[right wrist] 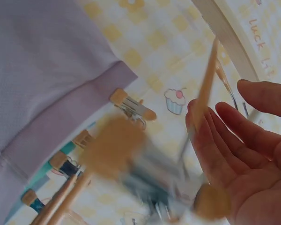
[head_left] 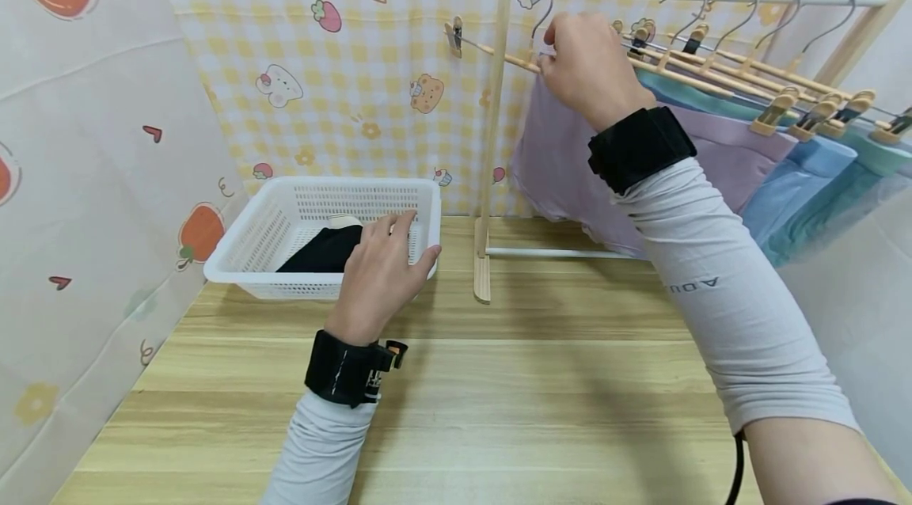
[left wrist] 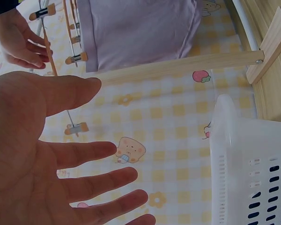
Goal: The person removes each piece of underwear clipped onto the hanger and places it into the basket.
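1. While it stands on the wooden table (head_left: pixel 541 378), the clothes rack (head_left: pixel 493 133) serves as landmark — several garments hang from its rail.
2. Left of the rack sits the white basket (head_left: pixel 285 212), holding a black cloth (head_left: pixel 324 250).
3. Nearest the rack's post hangs the lilac garment (head_left: pixel 563 165) on a wooden hanger (head_left: pixel 516 60).
4. The right hand (head_left: pixel 587 70) touches that hanger — fingers spread, gripping nothing.
5. The left hand (head_left: pixel 381 267) hovers over the basket's near rim, fingers relaxed and apart.
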`<state>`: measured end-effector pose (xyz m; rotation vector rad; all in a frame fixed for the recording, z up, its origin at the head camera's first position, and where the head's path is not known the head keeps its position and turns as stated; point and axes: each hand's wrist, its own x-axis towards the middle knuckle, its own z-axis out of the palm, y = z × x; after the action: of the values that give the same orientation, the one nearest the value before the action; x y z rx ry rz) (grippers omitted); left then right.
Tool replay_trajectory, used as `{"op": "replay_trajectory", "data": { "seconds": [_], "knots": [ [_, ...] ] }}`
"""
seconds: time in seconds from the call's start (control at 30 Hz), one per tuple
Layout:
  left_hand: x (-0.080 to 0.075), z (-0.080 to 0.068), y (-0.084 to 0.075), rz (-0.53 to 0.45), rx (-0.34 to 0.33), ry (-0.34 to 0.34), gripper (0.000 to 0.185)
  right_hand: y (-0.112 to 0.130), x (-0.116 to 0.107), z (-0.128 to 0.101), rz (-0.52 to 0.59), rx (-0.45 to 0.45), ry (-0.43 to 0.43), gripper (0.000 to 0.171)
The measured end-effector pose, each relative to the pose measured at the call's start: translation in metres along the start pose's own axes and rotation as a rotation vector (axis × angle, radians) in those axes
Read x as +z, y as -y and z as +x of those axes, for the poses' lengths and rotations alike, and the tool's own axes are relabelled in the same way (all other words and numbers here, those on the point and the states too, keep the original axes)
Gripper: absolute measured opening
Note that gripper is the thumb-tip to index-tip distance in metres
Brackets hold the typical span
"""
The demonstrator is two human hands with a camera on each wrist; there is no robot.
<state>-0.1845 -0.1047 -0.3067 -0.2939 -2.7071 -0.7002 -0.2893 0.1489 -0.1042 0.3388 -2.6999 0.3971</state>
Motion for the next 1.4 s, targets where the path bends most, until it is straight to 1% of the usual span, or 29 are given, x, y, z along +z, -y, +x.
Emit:
{"op": "replay_trajectory", "data": {
  "seconds": [0.13,0.3,0.47,0.63,0.83,1.0,1.1,1.27,1.4],
  "knots": [
    [-0.001,-0.001,0.000,0.001,-0.003,0.003,0.068,0.000,-0.007,-0.004,0.001,0.008,-0.030,0.045],
    [-0.002,-0.001,0.001,0.009,-0.002,-0.003,0.068,-0.008,-0.019,-0.009,0.004,0.039,-0.078,0.047],
    [-0.002,-0.001,0.002,0.017,0.001,-0.011,0.067,-0.025,-0.029,-0.015,0.000,0.070,-0.116,0.047],
    [-0.004,-0.002,0.002,0.014,-0.001,-0.004,0.068,-0.048,-0.033,-0.021,-0.038,0.108,-0.143,0.048],
    [-0.004,-0.002,0.002,0.012,-0.004,0.000,0.067,-0.078,-0.036,-0.029,-0.059,0.152,-0.140,0.046],
    [-0.003,-0.001,0.002,0.015,-0.004,0.000,0.067,-0.098,-0.039,-0.034,-0.067,0.183,-0.127,0.047],
    [-0.002,-0.001,0.003,0.014,0.000,-0.005,0.067,-0.108,-0.039,-0.035,-0.071,0.210,-0.101,0.047],
    [-0.002,-0.001,0.003,0.013,-0.004,0.002,0.067,-0.123,-0.033,-0.036,-0.098,0.238,-0.052,0.047],
    [-0.002,-0.001,0.004,0.008,-0.009,0.012,0.068,-0.133,-0.024,-0.036,-0.109,0.234,-0.063,0.046]
  ]
}}
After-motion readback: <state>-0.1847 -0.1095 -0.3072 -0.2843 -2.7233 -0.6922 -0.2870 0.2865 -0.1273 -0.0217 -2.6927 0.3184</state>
